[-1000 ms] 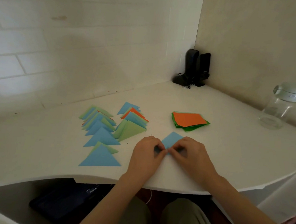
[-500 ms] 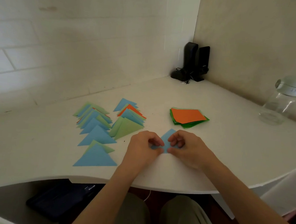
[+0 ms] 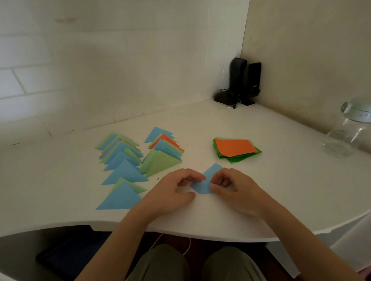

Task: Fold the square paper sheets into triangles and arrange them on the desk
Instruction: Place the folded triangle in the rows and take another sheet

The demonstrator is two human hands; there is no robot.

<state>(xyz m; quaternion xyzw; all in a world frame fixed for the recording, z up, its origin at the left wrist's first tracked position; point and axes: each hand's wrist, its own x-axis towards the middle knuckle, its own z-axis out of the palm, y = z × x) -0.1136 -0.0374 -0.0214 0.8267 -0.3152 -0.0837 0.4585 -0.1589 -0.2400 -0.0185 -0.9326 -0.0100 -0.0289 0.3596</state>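
Note:
A blue paper sheet (image 3: 205,183) lies on the white desk (image 3: 287,180) near its front edge, partly folded. My left hand (image 3: 172,194) pinches its left side with curled fingers. My right hand (image 3: 236,190) pinches its right side. Much of the sheet is hidden under my fingers. To the left, folded triangles lie in two rows: blue and green ones (image 3: 122,158) and a second row with an orange one (image 3: 162,149). A stack of square sheets (image 3: 236,149), orange on top and green beneath, sits behind my right hand.
Two black speakers (image 3: 243,83) with cables stand in the far corner. A clear glass jar (image 3: 352,128) with a pale lid stands at the right by the wall. The desk's curved front edge runs just below my wrists.
Both hands have lifted their fingers and curled them more over the blue sheet, drawing its edges in. The sheet has stayed in the same spot; the camera has shifted slightly.

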